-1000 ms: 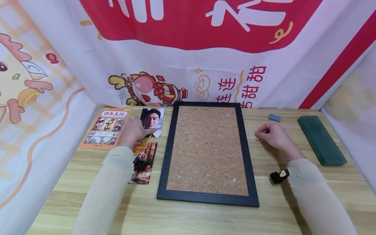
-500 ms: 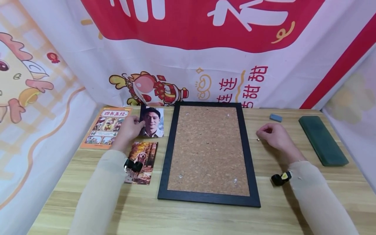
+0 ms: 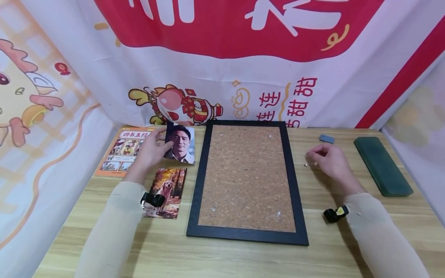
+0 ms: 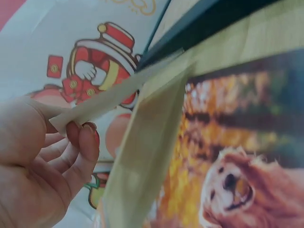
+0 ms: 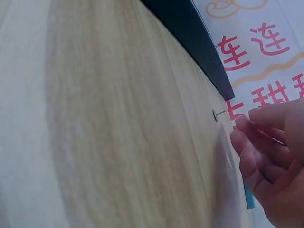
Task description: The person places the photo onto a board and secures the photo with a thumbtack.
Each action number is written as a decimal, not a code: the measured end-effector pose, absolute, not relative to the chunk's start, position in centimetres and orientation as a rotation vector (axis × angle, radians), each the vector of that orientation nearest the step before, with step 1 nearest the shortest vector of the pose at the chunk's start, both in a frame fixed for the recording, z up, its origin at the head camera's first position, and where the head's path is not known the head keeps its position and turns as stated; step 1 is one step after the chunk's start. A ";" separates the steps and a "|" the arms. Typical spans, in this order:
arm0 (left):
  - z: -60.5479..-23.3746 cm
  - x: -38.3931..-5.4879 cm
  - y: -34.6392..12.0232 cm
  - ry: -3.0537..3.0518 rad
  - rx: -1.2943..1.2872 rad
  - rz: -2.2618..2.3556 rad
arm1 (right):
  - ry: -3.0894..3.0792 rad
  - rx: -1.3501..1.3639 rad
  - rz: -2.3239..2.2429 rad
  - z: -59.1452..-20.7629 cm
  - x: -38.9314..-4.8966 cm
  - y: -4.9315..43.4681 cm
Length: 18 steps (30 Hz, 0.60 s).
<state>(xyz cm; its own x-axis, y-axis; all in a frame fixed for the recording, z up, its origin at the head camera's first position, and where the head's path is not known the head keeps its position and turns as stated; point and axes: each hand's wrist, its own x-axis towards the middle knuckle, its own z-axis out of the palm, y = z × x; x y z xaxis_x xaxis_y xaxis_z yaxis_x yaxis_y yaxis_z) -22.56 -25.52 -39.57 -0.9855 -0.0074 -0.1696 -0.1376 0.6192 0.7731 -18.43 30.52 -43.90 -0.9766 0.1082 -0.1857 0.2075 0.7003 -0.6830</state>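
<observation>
Left hand [image 3: 148,151] pinches the portrait photo [image 3: 180,143] by its left edge, card lifted off the surface [image 3: 243,259] between orange booklet [image 3: 118,154] and corkboard [image 3: 247,185]. Right hand [image 3: 328,160]: fingers bent, thumb near index; cannot tell whether anything sits between the tips. Thumbtack [image 5: 216,115] just beside them, head on the surface, pin pointing away. Handling estimate: photo very light, thin, springy, probably slick-faced; edge pinch suits, hard squeezing may crease. Tack tiny, hard, sharp; best taken by the head's rim. Farther out, dog photo [image 3: 167,191] lies nearer the person, likely similar card.
</observation>
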 end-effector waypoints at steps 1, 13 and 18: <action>-39.4 -22.5 -25.3 2.694 -0.103 1.310 | 2.771 0.265 -1.150 -43.8 -18.5 30.5; -39.2 -22.2 -22.2 2.685 0.080 1.330 | 2.824 0.153 -1.184 -43.5 -18.3 29.8; -39.6 -22.6 -20.5 2.591 0.100 1.395 | 2.856 0.105 -1.225 -43.4 -18.5 29.3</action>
